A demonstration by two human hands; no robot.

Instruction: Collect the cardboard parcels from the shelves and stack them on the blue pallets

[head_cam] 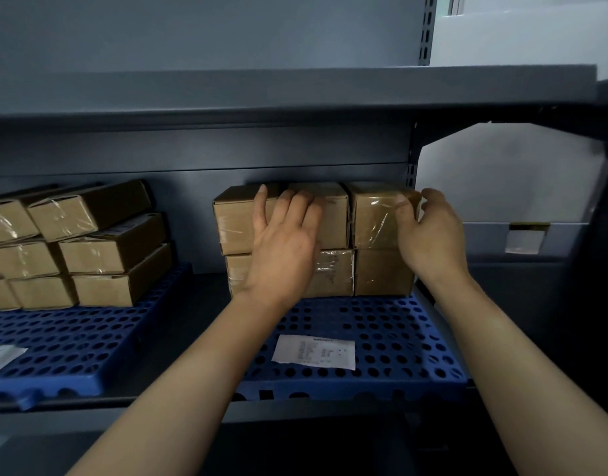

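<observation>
A two-high block of taped cardboard parcels (333, 273) stands at the back of the right blue pallet (381, 338) on the grey shelf. My left hand (283, 245) lies flat with straight fingers against the fronts of the top left and top middle parcels. My right hand (429, 231) grips the top right parcel (374, 218), thumb on its front face and fingers round its right side. A second stack of parcels (89, 249) sits at the back of the left blue pallet (55, 341).
A white printed slip (316, 352) lies on the right pallet in front of the block; another white paper (0, 359) lies on the left pallet. The shelf above (295, 94) hangs low over the parcels. A dark upright post (411, 166) stands just right of the block.
</observation>
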